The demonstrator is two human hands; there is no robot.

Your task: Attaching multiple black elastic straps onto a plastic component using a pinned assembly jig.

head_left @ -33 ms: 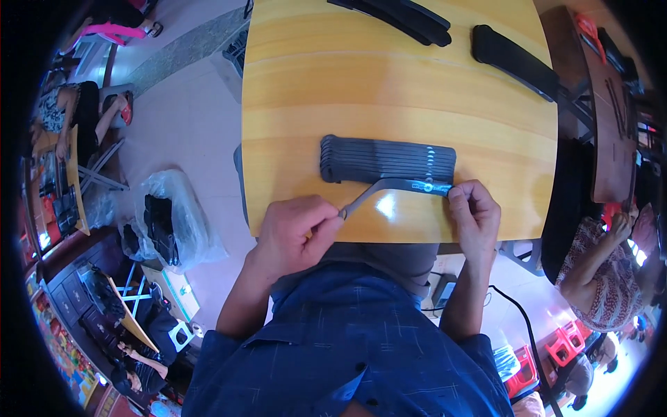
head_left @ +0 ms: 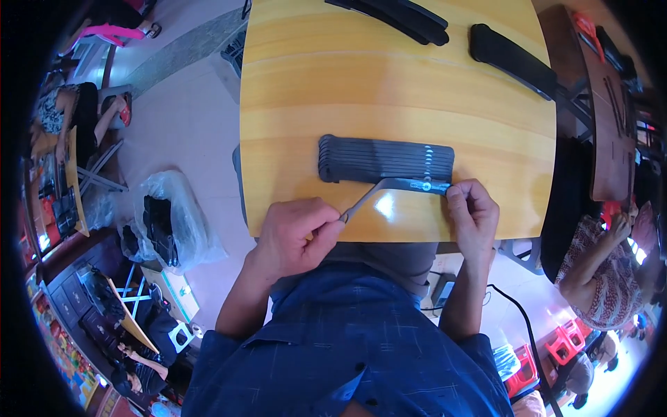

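Note:
A dark, narrow flat strip (head_left: 401,184) with a bend, a small loop at its left end and a pale printed label near its right end is stretched between my hands. My left hand (head_left: 300,233) is closed, pinching the looped end at the table's front edge. With thumb and fingertips, my right hand (head_left: 472,210) grips the labelled end. Just beyond the strip, a neat row of similar dark strips (head_left: 382,158) lies on the yellow wooden table (head_left: 389,90), rounded ends at the left and pale marks lined up at the right.
Two black bundles, one at the far middle (head_left: 403,17) and one at the far right (head_left: 511,61), rest on the table. Black goods in clear plastic (head_left: 170,219) sit on the floor at left. A seated person (head_left: 604,278) and red stools (head_left: 563,340) are at right.

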